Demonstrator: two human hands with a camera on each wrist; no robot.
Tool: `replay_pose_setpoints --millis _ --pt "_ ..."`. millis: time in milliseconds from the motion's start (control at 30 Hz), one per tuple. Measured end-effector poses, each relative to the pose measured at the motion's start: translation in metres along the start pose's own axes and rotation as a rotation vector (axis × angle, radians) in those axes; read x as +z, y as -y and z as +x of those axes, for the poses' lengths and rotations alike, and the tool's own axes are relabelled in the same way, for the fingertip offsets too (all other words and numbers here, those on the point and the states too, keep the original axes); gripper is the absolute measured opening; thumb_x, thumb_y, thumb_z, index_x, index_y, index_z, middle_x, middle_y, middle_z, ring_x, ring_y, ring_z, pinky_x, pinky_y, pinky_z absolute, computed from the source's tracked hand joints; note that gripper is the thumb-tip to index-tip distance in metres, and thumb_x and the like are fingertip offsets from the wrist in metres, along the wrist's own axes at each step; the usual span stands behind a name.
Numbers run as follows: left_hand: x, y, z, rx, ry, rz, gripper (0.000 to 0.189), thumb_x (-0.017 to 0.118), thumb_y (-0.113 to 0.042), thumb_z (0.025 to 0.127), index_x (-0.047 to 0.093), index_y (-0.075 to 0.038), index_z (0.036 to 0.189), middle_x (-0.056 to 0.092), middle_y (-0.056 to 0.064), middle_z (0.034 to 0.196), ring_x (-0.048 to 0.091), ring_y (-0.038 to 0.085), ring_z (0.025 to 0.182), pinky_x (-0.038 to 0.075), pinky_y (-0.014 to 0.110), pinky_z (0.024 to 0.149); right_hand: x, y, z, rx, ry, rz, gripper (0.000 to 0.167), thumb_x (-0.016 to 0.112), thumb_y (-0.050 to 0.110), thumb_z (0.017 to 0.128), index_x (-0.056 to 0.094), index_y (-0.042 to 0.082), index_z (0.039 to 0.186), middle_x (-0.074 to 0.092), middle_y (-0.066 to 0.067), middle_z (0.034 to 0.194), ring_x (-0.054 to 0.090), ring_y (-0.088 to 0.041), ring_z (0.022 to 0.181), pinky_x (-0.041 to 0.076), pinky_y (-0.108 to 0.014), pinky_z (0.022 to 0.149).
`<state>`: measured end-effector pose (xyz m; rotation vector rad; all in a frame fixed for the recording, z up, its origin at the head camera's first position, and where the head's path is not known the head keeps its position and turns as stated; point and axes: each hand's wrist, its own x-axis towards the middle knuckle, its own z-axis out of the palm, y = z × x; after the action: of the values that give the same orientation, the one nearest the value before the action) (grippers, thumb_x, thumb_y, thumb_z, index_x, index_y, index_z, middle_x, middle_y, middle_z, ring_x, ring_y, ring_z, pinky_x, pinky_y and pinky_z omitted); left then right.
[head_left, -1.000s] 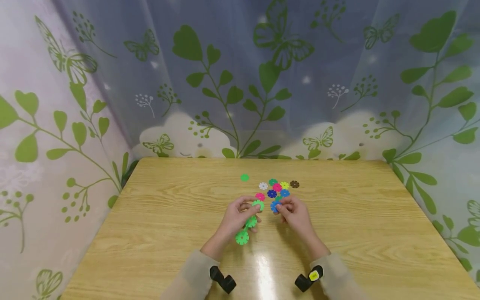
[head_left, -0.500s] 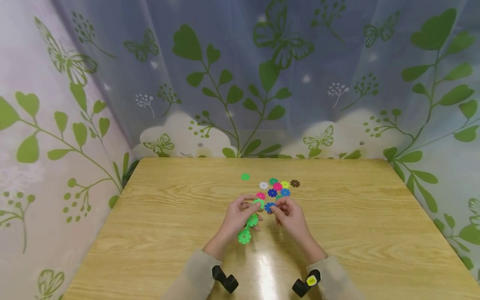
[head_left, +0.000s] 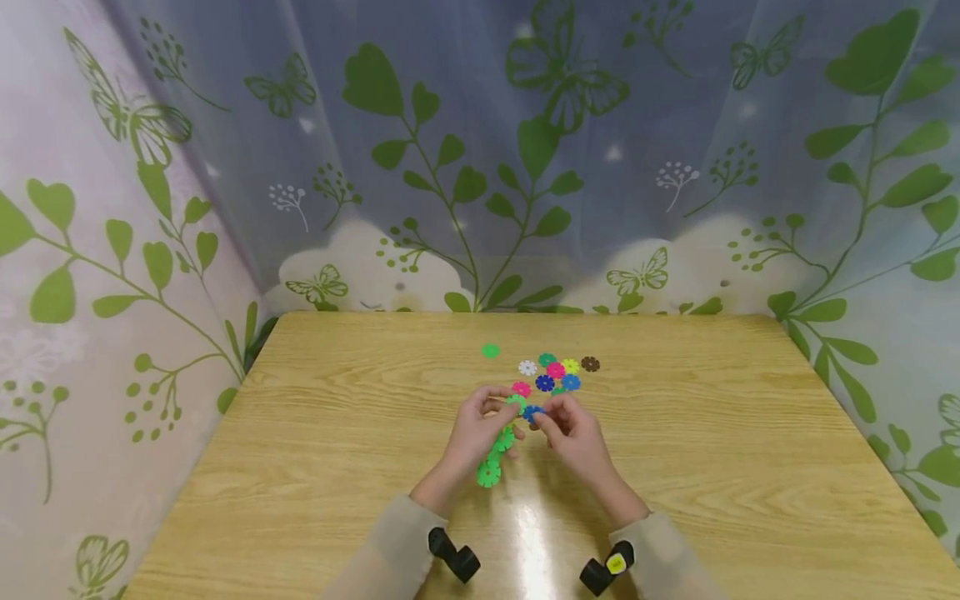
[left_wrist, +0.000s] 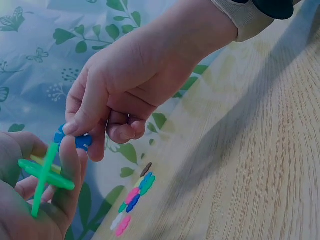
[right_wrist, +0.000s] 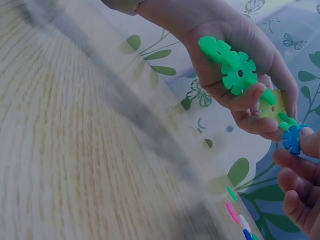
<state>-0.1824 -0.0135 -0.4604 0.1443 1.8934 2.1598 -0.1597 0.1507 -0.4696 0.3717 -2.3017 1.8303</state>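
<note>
My left hand (head_left: 474, 427) holds a chain of interlocked green snowflake discs (right_wrist: 240, 73), flat plastic pieces with notched rims, and the top one is pinched at the thumb. A yellow disc (right_wrist: 272, 106) shows among them in the right wrist view, partly covered by the fingers. Opposite, my right hand (head_left: 577, 433) pinches a blue snowflake disc (head_left: 532, 414) between thumb and fingers. In the right wrist view the blue disc's edge meets the end green disc (right_wrist: 287, 120). Both hands are raised over the table, the chain's lower end hanging below the left palm.
Loose snowflake discs lie on the wooden table (head_left: 337, 400) beyond the hands: pink (head_left: 521, 389), dark blue (head_left: 545, 383), white (head_left: 527, 367), yellow (head_left: 570, 366), brown (head_left: 590, 364) and others. A light green disc (head_left: 491, 351) lies apart. A patterned curtain (head_left: 480, 167) stands behind the table.
My right hand has moved left, bringing the blue disc from a gap away up to the green disc at my left thumb. The left hand has barely shifted.
</note>
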Motion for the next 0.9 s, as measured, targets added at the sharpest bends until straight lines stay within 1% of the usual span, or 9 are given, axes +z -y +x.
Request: replay_pose_setpoints --millis 33,100,167,300,400,467,567,733,900 --pt "0.001 -0.004 -0.002 -0.005 -0.007 0.015 0.034 0.063 -0.012 0.089 0.052 0.002 0.118 0.056 0.022 0.097 0.065 0.023 0.066 0.057 0.05 0.057 0.001 -0.005 0.0 -0.012 -0.003 -0.013 0.006 0.059 -0.002 0.089 0.054 -0.004 0.09 0.065 -0.019 0.079 0.051 -0.011 0.055 0.046 -0.019 0.047" --pt "0.002 -0.009 -0.005 -0.01 -0.016 0.042 0.032 0.062 -0.008 0.089 0.051 0.003 0.118 0.055 0.017 0.095 0.065 0.026 0.068 0.056 0.053 0.06 0.002 -0.013 0.001 -0.04 -0.018 -0.038 0.005 0.061 0.0 0.088 0.057 0.0 0.09 0.065 -0.015 0.079 0.051 -0.012 0.055 0.045 -0.019 0.046" --pt "0.001 -0.004 -0.001 -0.002 -0.012 0.057 0.034 0.062 -0.007 0.089 0.051 0.004 0.119 0.055 0.015 0.095 0.065 0.028 0.069 0.055 0.054 0.061 0.003 -0.023 0.001 -0.078 -0.035 -0.075 0.004 0.062 0.001 0.088 0.059 0.001 0.09 0.065 -0.012 0.078 0.05 -0.012 0.055 0.044 -0.019 0.045" --pt "-0.001 0.011 0.006 0.034 0.007 0.08 0.034 0.062 -0.008 0.089 0.052 0.001 0.12 0.055 0.015 0.098 0.065 0.035 0.073 0.054 0.057 0.059 0.004 -0.026 0.0 -0.17 -0.065 -0.166 0.005 0.063 0.001 0.087 0.063 0.004 0.091 0.062 -0.006 0.077 0.047 -0.007 0.056 0.043 -0.018 0.044" --pt "-0.001 0.015 0.007 0.072 0.013 0.117 0.035 0.062 -0.011 0.09 0.053 -0.001 0.122 0.055 0.015 0.1 0.065 0.035 0.073 0.055 0.053 0.056 0.005 -0.026 -0.001 -0.23 -0.083 -0.24 0.006 0.065 0.002 0.086 0.065 0.006 0.09 0.06 0.0 0.076 0.046 -0.006 0.056 0.042 -0.018 0.044" --pt "-0.001 0.015 0.006 0.093 0.014 0.149 0.036 0.061 -0.013 0.091 0.053 -0.001 0.124 0.055 0.015 0.101 0.065 0.035 0.074 0.056 0.051 0.055 0.005 -0.027 0.0 -0.254 -0.089 -0.28 0.006 0.066 0.001 0.085 0.066 0.006 0.09 0.059 0.001 0.076 0.045 -0.006 0.056 0.042 -0.018 0.044" --pt "-0.001 0.015 0.003 0.115 0.028 0.2 0.04 0.061 -0.015 0.091 0.051 -0.002 0.127 0.054 0.015 0.103 0.064 0.038 0.075 0.057 0.049 0.056 0.005 -0.03 0.0 -0.255 -0.096 -0.309 0.007 0.066 0.0 0.085 0.066 0.005 0.089 0.059 0.001 0.076 0.046 -0.006 0.057 0.042 -0.018 0.045" --pt "-0.001 0.013 0.001 0.13 0.07 0.267 0.044 0.063 -0.011 0.089 0.05 -0.005 0.131 0.055 0.016 0.104 0.062 0.046 0.071 0.057 0.047 0.055 0.005 -0.032 0.0 -0.242 -0.103 -0.32 0.009 0.067 -0.003 0.083 0.066 0.004 0.088 0.058 0.001 0.076 0.044 -0.006 0.058 0.041 -0.017 0.045" --pt "-0.002 0.013 0.002 0.13 0.087 0.298 0.047 0.063 -0.011 0.089 0.048 -0.004 0.133 0.057 0.019 0.102 0.062 0.045 0.066 0.057 0.047 0.055 0.005 -0.031 0.0 -0.261 -0.103 -0.333 0.009 0.067 -0.004 0.082 0.066 0.003 0.088 0.057 0.001 0.075 0.042 -0.006 0.057 0.039 -0.017 0.044"
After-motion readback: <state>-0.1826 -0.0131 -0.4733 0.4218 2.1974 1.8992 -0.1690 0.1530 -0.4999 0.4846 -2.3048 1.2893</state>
